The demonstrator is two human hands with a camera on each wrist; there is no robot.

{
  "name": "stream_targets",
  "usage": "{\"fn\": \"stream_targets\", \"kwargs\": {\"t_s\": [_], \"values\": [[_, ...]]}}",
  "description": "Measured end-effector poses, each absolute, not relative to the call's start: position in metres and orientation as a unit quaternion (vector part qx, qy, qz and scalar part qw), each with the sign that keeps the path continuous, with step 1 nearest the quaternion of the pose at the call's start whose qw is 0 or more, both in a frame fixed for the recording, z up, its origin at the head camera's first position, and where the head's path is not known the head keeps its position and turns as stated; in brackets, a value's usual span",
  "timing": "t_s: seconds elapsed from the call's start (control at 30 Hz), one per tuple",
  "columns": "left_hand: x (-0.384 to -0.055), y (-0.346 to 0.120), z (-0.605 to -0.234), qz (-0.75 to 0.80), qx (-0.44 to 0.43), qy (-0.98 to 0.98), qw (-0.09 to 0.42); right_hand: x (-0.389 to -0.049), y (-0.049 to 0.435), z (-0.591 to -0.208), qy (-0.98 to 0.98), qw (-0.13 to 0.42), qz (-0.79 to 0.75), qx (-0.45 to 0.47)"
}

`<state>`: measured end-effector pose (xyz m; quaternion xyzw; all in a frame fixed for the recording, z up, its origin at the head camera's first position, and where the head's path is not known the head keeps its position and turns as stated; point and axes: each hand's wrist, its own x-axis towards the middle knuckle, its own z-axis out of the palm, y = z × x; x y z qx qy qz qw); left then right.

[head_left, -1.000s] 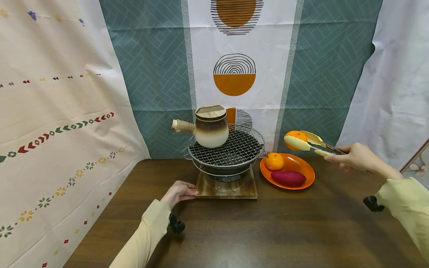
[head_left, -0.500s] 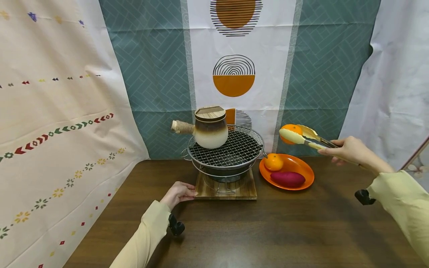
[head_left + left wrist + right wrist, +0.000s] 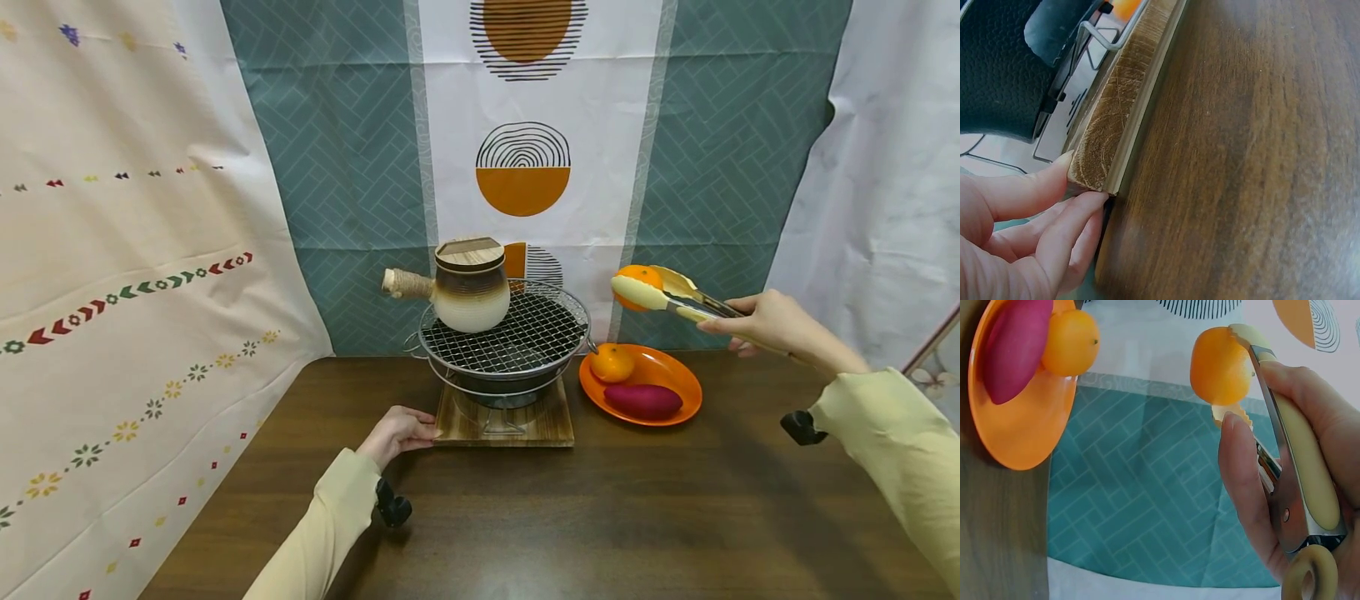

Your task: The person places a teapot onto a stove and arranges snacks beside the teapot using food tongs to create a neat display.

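Observation:
My right hand [image 3: 772, 323] grips yellow-tipped metal tongs [image 3: 1300, 456], squeezed around an orange [image 3: 1219, 365]. They hold it in the air above the orange plate [image 3: 686, 392]. On that plate lie a second orange [image 3: 612, 363] and a purple sweet potato [image 3: 642, 402]. At the left, my left hand [image 3: 399, 433] pinches the near corner of a square wooden board [image 3: 1113, 119], thumb on top and fingers at its lower edge. A round grill [image 3: 540, 346] with a wire mesh top stands on the board. A lidded clay pot [image 3: 471, 300] sits on the mesh, its rope-wrapped handle pointing left.
The dark brown wooden table [image 3: 510, 517] carries everything. Behind it hangs a teal and white patterned cloth [image 3: 352, 208]. A cream cloth [image 3: 135, 250] borders the left side and a white one [image 3: 870, 208] the right.
My right hand has carried the tongs and orange leftward and slightly up, from over the plate's right part towards the grill. The left hand stays on the board's corner.

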<state>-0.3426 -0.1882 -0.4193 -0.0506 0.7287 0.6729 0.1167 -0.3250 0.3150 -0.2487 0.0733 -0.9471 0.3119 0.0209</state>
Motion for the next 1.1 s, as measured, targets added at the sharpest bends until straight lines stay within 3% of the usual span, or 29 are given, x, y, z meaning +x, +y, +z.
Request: {"fn": "stream_targets", "kwargs": {"t_s": [1.1], "values": [[-0.344, -0.188, -0.419, 0.669, -0.049, 0.732, 0.123, -0.328, 0.265, -0.228, -0.938, 0.024, 0.322, 0.122]]}}
